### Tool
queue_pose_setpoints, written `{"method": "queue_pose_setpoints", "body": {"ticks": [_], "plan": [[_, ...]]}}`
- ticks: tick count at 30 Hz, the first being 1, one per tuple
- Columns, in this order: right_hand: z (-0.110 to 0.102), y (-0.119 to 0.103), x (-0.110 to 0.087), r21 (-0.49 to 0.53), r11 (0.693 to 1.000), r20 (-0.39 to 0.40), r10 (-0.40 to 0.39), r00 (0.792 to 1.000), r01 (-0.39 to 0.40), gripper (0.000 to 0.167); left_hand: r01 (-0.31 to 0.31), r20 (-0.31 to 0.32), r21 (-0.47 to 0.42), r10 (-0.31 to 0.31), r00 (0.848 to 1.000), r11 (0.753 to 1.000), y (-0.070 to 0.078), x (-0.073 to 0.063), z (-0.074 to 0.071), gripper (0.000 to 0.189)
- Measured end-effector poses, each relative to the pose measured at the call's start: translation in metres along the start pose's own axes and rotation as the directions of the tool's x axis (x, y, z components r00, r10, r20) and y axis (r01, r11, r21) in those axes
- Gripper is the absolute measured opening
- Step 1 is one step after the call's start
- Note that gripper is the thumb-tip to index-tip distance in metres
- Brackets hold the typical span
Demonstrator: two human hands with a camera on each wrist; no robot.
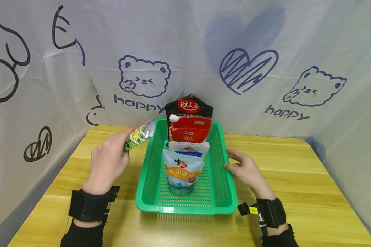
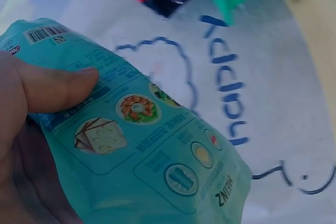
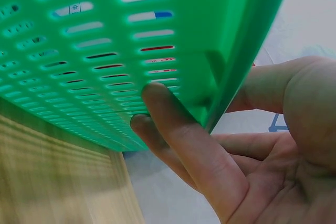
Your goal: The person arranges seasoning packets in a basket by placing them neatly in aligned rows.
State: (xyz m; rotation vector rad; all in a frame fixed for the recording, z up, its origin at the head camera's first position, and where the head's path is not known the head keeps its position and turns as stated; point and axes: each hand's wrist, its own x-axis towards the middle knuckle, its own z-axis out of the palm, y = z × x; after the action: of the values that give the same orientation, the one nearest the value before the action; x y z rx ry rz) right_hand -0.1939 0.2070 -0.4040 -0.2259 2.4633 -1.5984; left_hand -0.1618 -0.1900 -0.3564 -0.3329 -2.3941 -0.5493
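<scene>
My left hand [image 1: 108,163] holds a Heinz pouch [image 1: 138,136] in the air, left of the green basket [image 1: 185,210]. In the left wrist view, the thumb lies across the teal back of this pouch [image 2: 142,150], which carries food pictures and a barcode. My right hand [image 1: 247,171] grips the basket's right rim; the right wrist view has fingertips [image 3: 157,93] against the outer wall and the thumb passing over the rim. Inside, pouches stand in a row: a pale blue and orange one [image 1: 183,171] in front, then a white and blue one [image 1: 189,148].
Behind those stand red pouches [image 1: 191,134], one with a white spout cap [image 1: 173,118], and a black pouch [image 1: 189,111] at the back. The basket sits on a wooden table [image 1: 278,164]. White cloth [image 1: 198,41] with drawings hangs behind and at the sides.
</scene>
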Motion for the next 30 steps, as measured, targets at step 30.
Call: {"method": "queue_pose_setpoints", "body": {"ticks": [30], "plan": [[0.000,-0.034,-0.026,-0.195,0.955,-0.183,-0.259,0.948,0.223,0.054,-0.370,-0.078,0.010,0.369,0.926,0.929,0.089,-0.016,-0.006,0.065]]}}
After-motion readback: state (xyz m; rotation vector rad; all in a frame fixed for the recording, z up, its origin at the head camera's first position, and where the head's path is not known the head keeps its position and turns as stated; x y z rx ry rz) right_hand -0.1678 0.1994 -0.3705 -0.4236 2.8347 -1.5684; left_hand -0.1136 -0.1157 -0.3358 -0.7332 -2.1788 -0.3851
